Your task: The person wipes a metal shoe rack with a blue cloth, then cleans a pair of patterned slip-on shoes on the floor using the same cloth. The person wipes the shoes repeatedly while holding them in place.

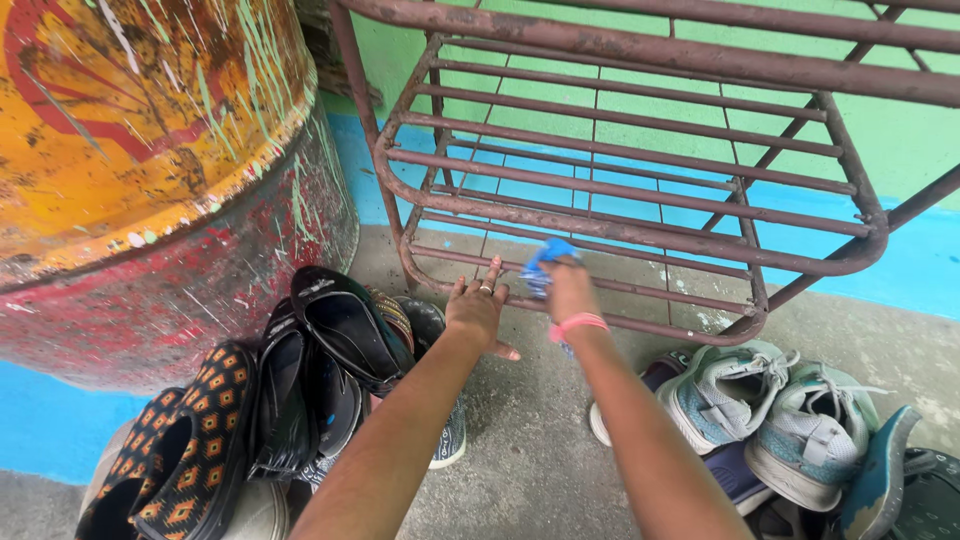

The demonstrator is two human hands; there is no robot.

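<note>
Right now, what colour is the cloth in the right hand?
Blue; the cloth shows best in the head view.

the scene is lit by soft, even daylight, and no single source can be told. only faint shadows are cast under the rusty metal rack [640, 180] and the shoes [770, 410]. no strong glare is seen. the blue cloth [545, 262] is slightly blurred. straight bars are bent a little near the edges by the wide lens.

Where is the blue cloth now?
The blue cloth is in the right hand, pressed on the lowest shelf of the rusty rack, just right of the left hand.
</note>
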